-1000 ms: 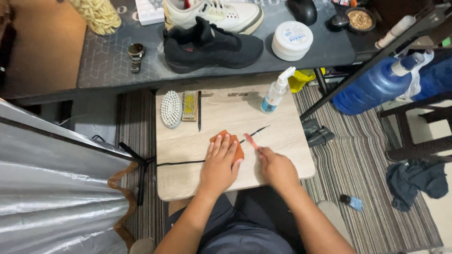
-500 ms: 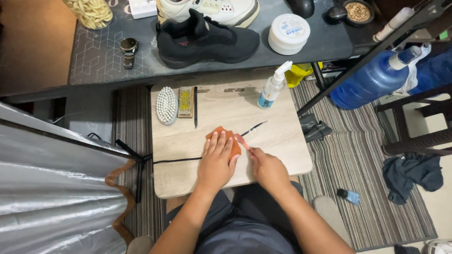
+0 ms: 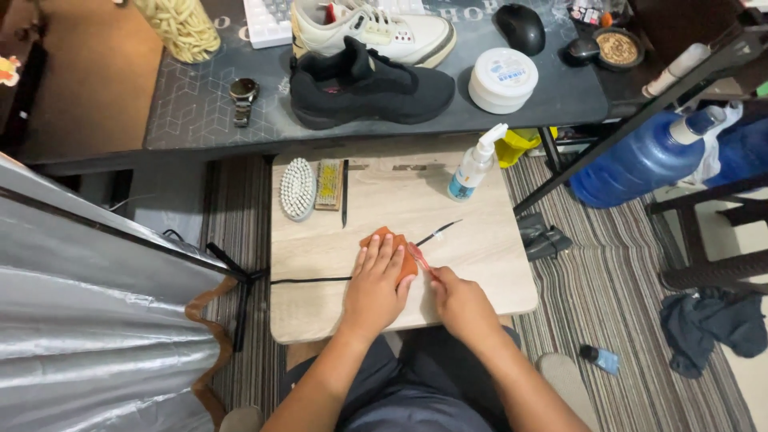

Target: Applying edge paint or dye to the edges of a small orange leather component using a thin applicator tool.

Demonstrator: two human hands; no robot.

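The left hand point(image 3: 376, 284) lies flat, fingers together and stretched out, pressing down on a small folded orange cloth point(image 3: 390, 240) on the pale wooden lap table point(image 3: 480, 272). The right hand point(image 3: 460, 302) is closed around the pink handle of a thin brush point(image 3: 422, 254) and touches it to the cloth's right edge. The brush's long line runs from the hand up and to the left, with its tip at the cloth.

A thin black lace point(image 3: 308, 280) lies flat across the table, running left from under the left hand. A second thin brush with a black handle point(image 3: 438, 233) lies just past the cloth, pointing up to the right.

Farther off are a white oval scrub brush point(image 3: 298, 188), a white spray bottle point(image 3: 474, 166) and a black sneaker point(image 3: 370, 86) on the dark desk point(image 3: 208, 112). The shoe sits well apart from the hands, so the cleaning looks barely started.
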